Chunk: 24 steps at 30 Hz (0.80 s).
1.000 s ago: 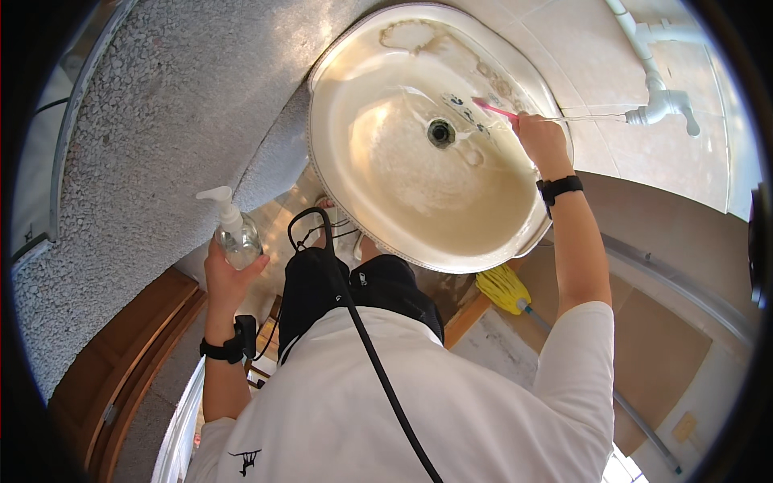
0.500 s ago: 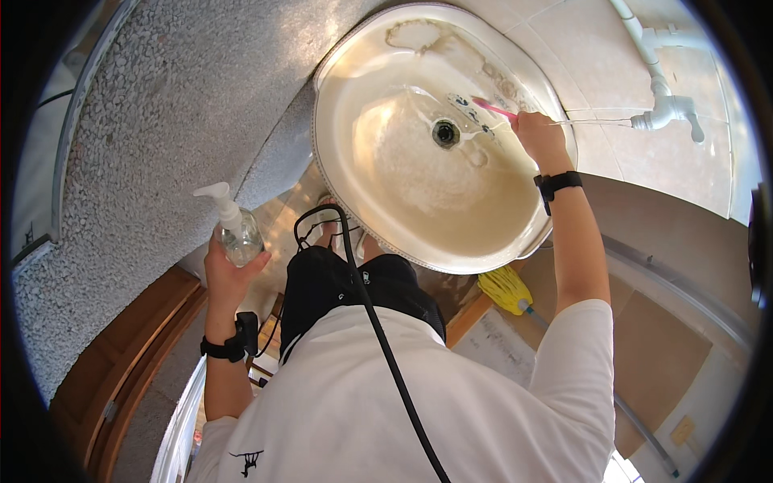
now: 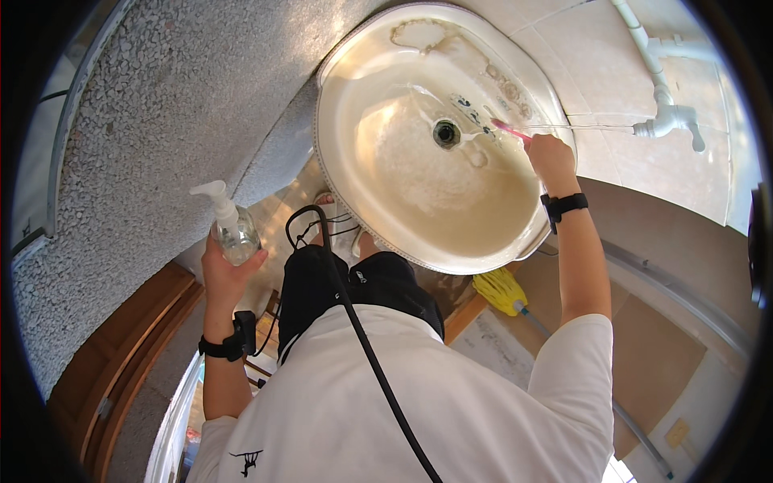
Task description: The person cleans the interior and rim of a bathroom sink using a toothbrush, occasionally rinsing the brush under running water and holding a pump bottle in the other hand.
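Note:
My left hand (image 3: 228,278) is wrapped round a clear pump bottle (image 3: 240,244) with a white pump head, held upright away from the sink on the left. Over the right side of the cream oval sink (image 3: 386,193), my right hand (image 3: 552,161) grips a slim pink toothbrush (image 3: 515,132). Its head points left toward the dark round drain (image 3: 446,134). A thin stream of water (image 3: 584,127) runs from the white tap (image 3: 667,121) to the brush head and into the basin.
A pebbled grey wall (image 3: 169,105) borders the sink on the left. The tap's white pipe (image 3: 642,44) runs along the tiled wall at right. Below the sink's edge lies a yellow mop head (image 3: 501,291). A black cable (image 3: 362,338) hangs across my front.
My right hand has moved slightly down and right with the toothbrush, bringing its head into the water stream. The left hand still holds the bottle in nearly the same place.

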Each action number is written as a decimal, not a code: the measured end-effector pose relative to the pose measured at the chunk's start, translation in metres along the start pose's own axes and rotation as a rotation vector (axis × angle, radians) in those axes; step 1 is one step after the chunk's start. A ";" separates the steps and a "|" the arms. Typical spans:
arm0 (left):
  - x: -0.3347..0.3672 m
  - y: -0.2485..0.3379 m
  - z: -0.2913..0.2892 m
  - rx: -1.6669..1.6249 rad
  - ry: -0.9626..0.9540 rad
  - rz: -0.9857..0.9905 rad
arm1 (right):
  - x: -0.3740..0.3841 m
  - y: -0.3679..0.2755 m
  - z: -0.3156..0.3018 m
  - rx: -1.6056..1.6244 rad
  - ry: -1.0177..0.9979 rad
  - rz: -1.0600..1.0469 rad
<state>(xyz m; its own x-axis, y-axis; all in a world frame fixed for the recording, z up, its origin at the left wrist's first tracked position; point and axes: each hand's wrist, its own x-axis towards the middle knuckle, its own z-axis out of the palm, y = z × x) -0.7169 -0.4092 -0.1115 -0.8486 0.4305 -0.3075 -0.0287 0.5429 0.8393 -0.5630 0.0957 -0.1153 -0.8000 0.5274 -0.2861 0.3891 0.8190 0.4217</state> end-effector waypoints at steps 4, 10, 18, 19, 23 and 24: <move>0.000 -0.007 0.003 -0.038 -0.007 -0.011 | 0.010 -0.004 0.005 0.002 0.098 -0.059; -0.002 0.001 0.006 -0.030 -0.008 -0.011 | 0.016 0.002 0.003 -0.002 0.096 -0.048; -0.002 0.005 0.010 0.044 -0.034 0.050 | 0.024 0.010 0.013 -0.054 0.154 -0.130; -0.003 0.007 0.010 0.048 -0.037 0.052 | 0.027 0.009 0.015 -0.015 0.112 -0.088; -0.004 0.002 0.008 0.060 0.004 0.034 | 0.009 0.016 0.009 0.293 -0.174 0.102; -0.004 -0.001 0.007 0.084 0.010 0.050 | 0.003 0.023 0.013 0.499 -0.136 0.097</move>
<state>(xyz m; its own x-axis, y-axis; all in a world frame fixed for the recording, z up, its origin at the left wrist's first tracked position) -0.7095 -0.4064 -0.1146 -0.8534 0.4512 -0.2610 0.0578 0.5796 0.8128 -0.5505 0.1188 -0.1179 -0.6959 0.6034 -0.3894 0.6550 0.7556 0.0005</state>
